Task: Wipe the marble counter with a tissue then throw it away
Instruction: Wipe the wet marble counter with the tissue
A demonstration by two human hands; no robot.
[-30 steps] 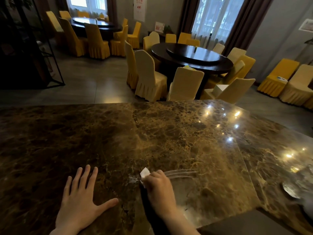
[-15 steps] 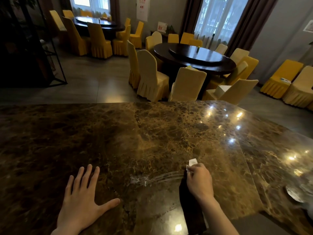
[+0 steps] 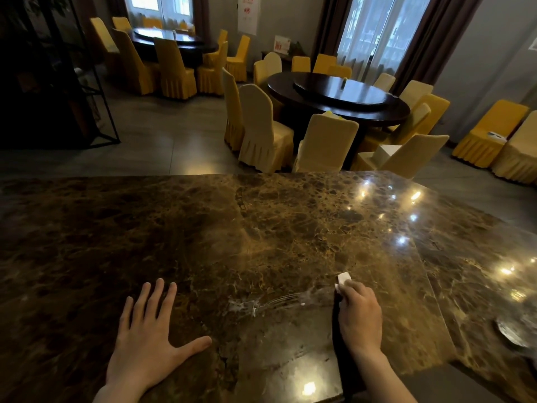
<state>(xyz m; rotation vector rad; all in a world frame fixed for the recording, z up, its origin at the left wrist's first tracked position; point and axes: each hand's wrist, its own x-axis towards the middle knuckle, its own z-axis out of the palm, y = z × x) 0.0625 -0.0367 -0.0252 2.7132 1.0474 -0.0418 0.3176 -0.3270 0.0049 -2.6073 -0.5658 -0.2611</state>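
Note:
A dark brown marble counter (image 3: 261, 228) fills the lower half of the head view. My right hand (image 3: 360, 315) presses a small white tissue (image 3: 343, 279) onto it near the front right, fingers closed over the tissue so only its tip shows. A pale wet smear (image 3: 261, 303) lies on the marble just left of that hand. My left hand (image 3: 148, 341) rests flat on the counter at the front left, fingers spread, holding nothing.
A round metal object (image 3: 514, 333) sits at the counter's right edge. Beyond the far edge stand yellow-covered chairs (image 3: 261, 129) around a dark round table (image 3: 340, 94). A black metal shelf frame (image 3: 96, 91) stands at the far left.
My right hand has slid the tissue to the right across the marble, leaving a streak behind it. My left hand has stayed flat in place.

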